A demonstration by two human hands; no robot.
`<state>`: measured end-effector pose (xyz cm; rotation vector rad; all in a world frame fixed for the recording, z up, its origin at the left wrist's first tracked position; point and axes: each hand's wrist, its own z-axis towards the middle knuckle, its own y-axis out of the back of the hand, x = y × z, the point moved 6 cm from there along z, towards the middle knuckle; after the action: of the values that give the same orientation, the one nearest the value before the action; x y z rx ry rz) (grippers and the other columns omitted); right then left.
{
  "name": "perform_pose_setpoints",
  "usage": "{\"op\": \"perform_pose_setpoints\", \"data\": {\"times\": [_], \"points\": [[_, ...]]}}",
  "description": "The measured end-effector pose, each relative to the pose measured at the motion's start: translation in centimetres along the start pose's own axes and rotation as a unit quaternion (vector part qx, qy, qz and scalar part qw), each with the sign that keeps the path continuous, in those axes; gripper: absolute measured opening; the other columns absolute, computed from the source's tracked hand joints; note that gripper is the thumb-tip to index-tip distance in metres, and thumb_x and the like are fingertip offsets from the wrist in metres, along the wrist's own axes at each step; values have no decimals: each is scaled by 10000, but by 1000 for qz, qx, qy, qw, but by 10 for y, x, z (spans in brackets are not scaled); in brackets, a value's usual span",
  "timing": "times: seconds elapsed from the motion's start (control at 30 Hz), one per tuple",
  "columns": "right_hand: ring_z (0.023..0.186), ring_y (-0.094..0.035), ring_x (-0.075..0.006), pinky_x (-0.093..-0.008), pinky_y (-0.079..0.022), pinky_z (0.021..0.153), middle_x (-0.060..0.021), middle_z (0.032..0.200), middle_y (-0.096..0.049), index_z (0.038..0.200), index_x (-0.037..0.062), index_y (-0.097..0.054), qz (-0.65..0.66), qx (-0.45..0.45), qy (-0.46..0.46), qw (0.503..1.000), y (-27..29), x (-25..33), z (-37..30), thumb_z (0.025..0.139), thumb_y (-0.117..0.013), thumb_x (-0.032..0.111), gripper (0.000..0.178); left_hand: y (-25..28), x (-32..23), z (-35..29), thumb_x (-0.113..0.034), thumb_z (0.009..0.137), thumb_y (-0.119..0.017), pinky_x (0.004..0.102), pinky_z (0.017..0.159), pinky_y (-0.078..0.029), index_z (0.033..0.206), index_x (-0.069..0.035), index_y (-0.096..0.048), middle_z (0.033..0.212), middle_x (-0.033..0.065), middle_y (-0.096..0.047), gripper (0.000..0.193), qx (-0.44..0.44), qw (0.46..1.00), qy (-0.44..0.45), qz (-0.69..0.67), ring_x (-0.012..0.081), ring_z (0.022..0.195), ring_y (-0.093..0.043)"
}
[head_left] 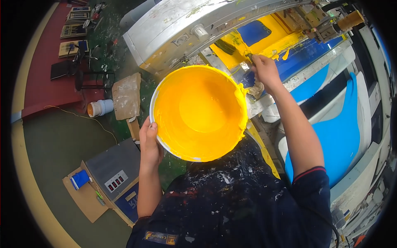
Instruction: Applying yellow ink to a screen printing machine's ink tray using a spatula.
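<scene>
Workshop: paint-spattered green floor (111, 49), grey box (113, 167) at lower left, metal machine beam (161, 39) ahead, yellow-smeared screen (271, 27) beside beam. Large round bucket (170, 107) in front of dark shirt (231, 198), near screen; mouth facing camera, inside coated glossy yellow, thick yellow clumps along right rim. Left hand (149, 144) clamped on bucket's left edge, thumb over rim. Right hand (266, 71) closed around yellow-smeared tool (248, 55), partly hidden, at screen.

Flat blue panel (308, 58): thick yellow paint (278, 38) spread on it. Dark green floor (62, 142): white-and-pale-blue cylindrical bucket (106, 106); thin yellow cord (84, 117).
</scene>
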<state>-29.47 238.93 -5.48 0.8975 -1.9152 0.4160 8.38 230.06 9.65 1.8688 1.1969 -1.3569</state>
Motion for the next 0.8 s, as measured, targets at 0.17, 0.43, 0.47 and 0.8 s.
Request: {"op": "perform_pose_setpoints", "data": {"times": [0.17, 0.43, 0.47, 0.8], "points": [[592, -480, -56, -253, -374, 533, 9, 695, -575, 975, 10, -704, -19, -15, 21, 999, 54, -19, -58, 1058, -594, 324, 343, -19, -4, -24, -298, 984, -668, 218, 783, -574, 1304, 76, -561, 1125, 110, -732, 504, 29, 999, 9, -30, 113, 914, -722], [601, -460, -38, -241, -354, 530, 38, 705, -542, 1026, 13, -689, -122, -50, 63, 989, 140, 51, -177, 1063, -594, 237, 246, -56, -39, -20, -324, 987, -692, 206, 558, -584, 1071, 18, -596, 900, 104, -737, 365, 31, 999, 1, 10, 100, 678, -716], [600, -454, -38, -239, -349, 529, 40, 704, -538, 1041, 7, -686, -147, -57, 71, 985, 145, 72, -196, 1061, -597, 219, 230, -59, -40, -20, -324, 989, -694, 212, 545, -586, 1023, 4, -591, 871, 107, -733, 345, 33, 999, 6, 28, 105, 648, -711], [848, -585, -237, -334, -499, 707, -73, 930, -639, 1233, 107, -753, -478, -80, 359, 798, 134, 151, -285, 714, -717, -149, 580, -75, -34, -6, -299, 997, -637, 250, 600, -633, 1149, 36, -569, 974, 142, -731, 374, 37, 998, 4, -51, 140, 721, -737]]}}
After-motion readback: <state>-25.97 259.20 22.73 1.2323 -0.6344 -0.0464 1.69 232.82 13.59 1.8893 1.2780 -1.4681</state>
